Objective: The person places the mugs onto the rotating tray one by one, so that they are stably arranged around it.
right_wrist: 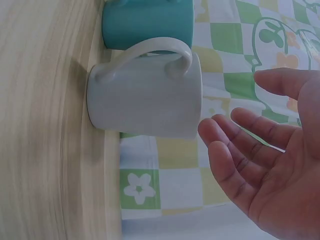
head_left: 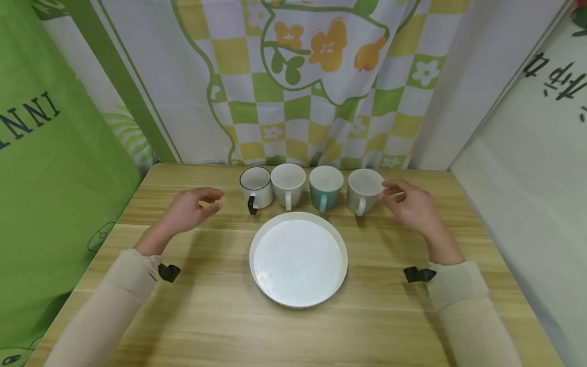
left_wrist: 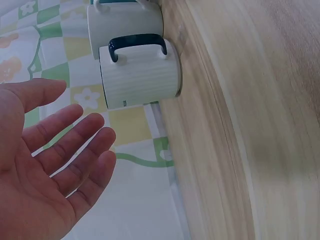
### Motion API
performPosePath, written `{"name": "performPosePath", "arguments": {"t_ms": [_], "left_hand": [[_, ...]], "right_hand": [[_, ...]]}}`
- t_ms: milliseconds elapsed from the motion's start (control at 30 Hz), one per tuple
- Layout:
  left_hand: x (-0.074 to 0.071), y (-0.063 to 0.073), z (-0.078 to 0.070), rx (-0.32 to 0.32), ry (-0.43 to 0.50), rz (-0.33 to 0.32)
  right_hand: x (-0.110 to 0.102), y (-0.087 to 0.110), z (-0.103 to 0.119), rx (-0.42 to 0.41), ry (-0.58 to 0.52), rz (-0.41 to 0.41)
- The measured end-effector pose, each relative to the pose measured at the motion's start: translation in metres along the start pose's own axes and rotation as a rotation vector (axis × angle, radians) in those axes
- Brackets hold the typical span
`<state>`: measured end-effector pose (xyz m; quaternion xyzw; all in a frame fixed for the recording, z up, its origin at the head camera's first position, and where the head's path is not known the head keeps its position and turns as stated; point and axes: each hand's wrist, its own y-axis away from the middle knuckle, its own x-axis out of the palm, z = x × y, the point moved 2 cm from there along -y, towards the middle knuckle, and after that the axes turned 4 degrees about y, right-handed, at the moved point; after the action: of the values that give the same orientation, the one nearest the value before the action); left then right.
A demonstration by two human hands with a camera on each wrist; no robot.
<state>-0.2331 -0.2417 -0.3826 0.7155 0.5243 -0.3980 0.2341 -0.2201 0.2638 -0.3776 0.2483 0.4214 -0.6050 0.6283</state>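
Observation:
Several mugs stand upright in a row at the back of the table, handles facing me. From the left they are a white mug with a black handle (head_left: 262,197), a plain white mug (head_left: 294,196), a teal mug (head_left: 316,198) and a light grey mug (head_left: 355,196). My left hand (head_left: 189,210) hovers left of the black-handled mug, fingers apart and holding nothing. Beside the grey mug (right_wrist: 145,97), my right hand (head_left: 412,206) has its fingertips close to the rim, thumb and fingers parted; the right wrist view shows a small gap.
A round white tray (head_left: 300,260) lies in front of the mugs on the wooden table (head_left: 211,316). Behind the table hangs a patterned curtain (head_left: 284,112). Green cloth (head_left: 50,168) hangs at the left, and a white sheet (head_left: 532,168) at the right.

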Motion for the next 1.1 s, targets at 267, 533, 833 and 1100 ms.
{"name": "performPosePath", "arguments": {"t_ms": [267,533,833,1100], "left_hand": [[0.003,0.002,-0.001,0.019,0.027,-0.006],[0.006,0.006,-0.001,0.008,0.032,0.000],[0.011,0.011,-0.003,0.001,0.079,0.011],[0.018,0.012,-0.001,-0.009,0.119,0.042]], "right_hand": [[0.004,-0.002,0.003,-0.005,-0.021,0.021],[0.008,0.000,0.006,0.019,-0.054,0.052],[0.015,0.001,0.009,0.048,-0.093,0.087],[0.020,0.001,0.012,0.073,-0.152,0.115]]}}
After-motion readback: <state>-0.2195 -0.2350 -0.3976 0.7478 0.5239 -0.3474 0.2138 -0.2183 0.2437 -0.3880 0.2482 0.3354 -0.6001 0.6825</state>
